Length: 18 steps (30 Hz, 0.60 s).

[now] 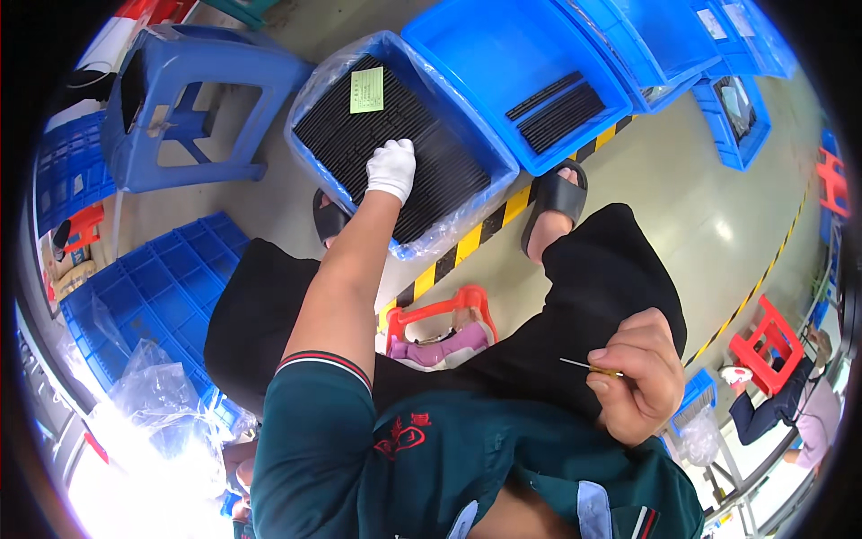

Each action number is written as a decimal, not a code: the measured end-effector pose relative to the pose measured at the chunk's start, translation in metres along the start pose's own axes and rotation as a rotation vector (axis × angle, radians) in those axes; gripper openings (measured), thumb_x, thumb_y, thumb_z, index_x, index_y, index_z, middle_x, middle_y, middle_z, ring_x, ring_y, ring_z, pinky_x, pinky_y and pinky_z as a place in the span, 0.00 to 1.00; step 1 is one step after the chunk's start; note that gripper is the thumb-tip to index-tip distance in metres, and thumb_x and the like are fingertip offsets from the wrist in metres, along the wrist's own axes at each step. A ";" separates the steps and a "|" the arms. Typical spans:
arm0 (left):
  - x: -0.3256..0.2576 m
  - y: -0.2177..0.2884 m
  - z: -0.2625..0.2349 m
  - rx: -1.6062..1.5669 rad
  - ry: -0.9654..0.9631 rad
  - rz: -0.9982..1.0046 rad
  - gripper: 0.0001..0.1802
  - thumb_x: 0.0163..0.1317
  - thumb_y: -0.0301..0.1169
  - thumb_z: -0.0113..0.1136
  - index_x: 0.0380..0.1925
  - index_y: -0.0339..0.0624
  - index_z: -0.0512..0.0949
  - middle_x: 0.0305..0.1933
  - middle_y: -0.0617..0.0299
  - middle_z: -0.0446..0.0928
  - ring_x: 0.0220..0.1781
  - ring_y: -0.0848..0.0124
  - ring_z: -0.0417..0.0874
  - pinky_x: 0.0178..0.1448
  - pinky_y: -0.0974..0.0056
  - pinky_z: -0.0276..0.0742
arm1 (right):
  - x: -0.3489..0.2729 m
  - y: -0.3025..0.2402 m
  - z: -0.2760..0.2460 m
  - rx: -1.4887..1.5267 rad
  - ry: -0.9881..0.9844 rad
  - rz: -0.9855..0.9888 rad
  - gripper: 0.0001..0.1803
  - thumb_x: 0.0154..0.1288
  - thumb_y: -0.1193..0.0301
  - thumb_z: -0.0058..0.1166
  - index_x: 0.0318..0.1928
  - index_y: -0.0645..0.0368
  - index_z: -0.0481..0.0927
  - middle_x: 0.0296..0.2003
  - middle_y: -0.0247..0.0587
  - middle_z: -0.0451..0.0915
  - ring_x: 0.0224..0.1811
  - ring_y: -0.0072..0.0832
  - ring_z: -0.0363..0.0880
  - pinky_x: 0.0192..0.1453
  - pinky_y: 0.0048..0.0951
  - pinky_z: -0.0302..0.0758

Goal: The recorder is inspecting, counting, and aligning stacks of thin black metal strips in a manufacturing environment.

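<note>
So: left hand [391,168], in a white glove, is pressed down on the stack of black ribbed strips [395,153] filling the plastic-lined blue crate [489,148] on the floor ahead, fingers curled onto them, though can't tell if it's actually gripping one. Right hand [639,373] is bare, clenched near the lap, pinching a thin yellow-handled pointed tool [591,366], probably a pick. Green paper slip [366,90] lies on the strips.

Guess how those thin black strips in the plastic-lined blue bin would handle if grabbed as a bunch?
Probably light singly: the black strips look thin, packed in dense rows. Likely to slide apart or fan out, since nothing visibly binds them. The clear plastic liner looks slippery and may shift when the gloved left hand presses down. Stiffness cannot be judged here.
</note>
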<state>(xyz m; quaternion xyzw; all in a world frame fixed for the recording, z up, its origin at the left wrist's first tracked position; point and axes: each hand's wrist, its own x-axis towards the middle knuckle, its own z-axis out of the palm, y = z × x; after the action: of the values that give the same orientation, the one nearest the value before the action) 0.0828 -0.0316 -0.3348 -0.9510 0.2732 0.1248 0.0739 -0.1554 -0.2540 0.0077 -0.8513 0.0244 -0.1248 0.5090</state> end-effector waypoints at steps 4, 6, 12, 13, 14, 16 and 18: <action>-0.001 0.005 -0.003 0.032 0.017 -0.009 0.08 0.63 0.28 0.48 0.40 0.39 0.73 0.37 0.48 0.78 0.37 0.53 0.85 0.35 0.54 0.84 | 0.001 -0.001 0.001 0.007 -0.035 -0.022 0.14 0.44 0.73 0.71 0.33 0.63 0.83 0.27 0.40 0.78 0.27 0.33 0.74 0.31 0.29 0.68; 0.002 0.005 -0.001 0.082 0.033 0.003 0.08 0.63 0.28 0.48 0.40 0.39 0.73 0.35 0.47 0.78 0.36 0.54 0.85 0.35 0.54 0.84 | 0.002 -0.004 0.004 0.014 -0.024 -0.022 0.14 0.44 0.73 0.71 0.34 0.63 0.83 0.27 0.39 0.78 0.28 0.34 0.74 0.31 0.29 0.68; 0.000 0.019 -0.032 -0.247 -0.207 -0.120 0.12 0.55 0.27 0.52 0.39 0.37 0.76 0.38 0.44 0.81 0.45 0.50 0.84 0.50 0.52 0.79 | 0.000 -0.005 0.002 -0.022 -0.032 0.026 0.14 0.44 0.75 0.71 0.34 0.62 0.83 0.28 0.38 0.79 0.29 0.34 0.74 0.32 0.30 0.69; 0.002 0.010 -0.035 -0.399 -0.260 -0.167 0.11 0.52 0.26 0.52 0.36 0.38 0.77 0.35 0.46 0.81 0.42 0.52 0.84 0.48 0.54 0.79 | 0.002 -0.009 0.003 -0.017 -0.031 0.018 0.14 0.44 0.75 0.71 0.34 0.62 0.83 0.28 0.38 0.79 0.29 0.34 0.74 0.32 0.30 0.69; 0.006 -0.005 -0.033 -0.550 -0.311 -0.218 0.11 0.50 0.26 0.51 0.34 0.38 0.78 0.32 0.48 0.81 0.39 0.54 0.84 0.46 0.56 0.79 | 0.004 -0.012 0.005 -0.017 -0.020 0.030 0.13 0.44 0.76 0.70 0.34 0.61 0.83 0.28 0.38 0.79 0.29 0.34 0.74 0.33 0.30 0.70; -0.007 -0.032 -0.023 -1.467 -0.499 -0.320 0.09 0.44 0.24 0.52 0.29 0.39 0.77 0.24 0.58 0.74 0.25 0.60 0.76 0.35 0.60 0.75 | 0.005 -0.011 0.010 -0.006 -0.008 0.039 0.13 0.44 0.76 0.70 0.33 0.61 0.83 0.28 0.38 0.79 0.30 0.34 0.75 0.34 0.31 0.70; -0.021 -0.040 -0.027 -2.151 -0.817 -0.624 0.12 0.44 0.22 0.51 0.31 0.39 0.76 0.24 0.56 0.73 0.25 0.59 0.76 0.38 0.53 0.79 | 0.006 -0.015 0.012 -0.011 -0.004 0.059 0.12 0.44 0.79 0.68 0.33 0.61 0.82 0.28 0.37 0.79 0.31 0.34 0.76 0.35 0.31 0.71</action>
<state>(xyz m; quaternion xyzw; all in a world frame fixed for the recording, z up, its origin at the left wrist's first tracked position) 0.0923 0.0068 -0.2999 -0.4401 -0.2585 0.5601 -0.6526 -0.1479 -0.2377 0.0169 -0.8533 0.0493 -0.1077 0.5077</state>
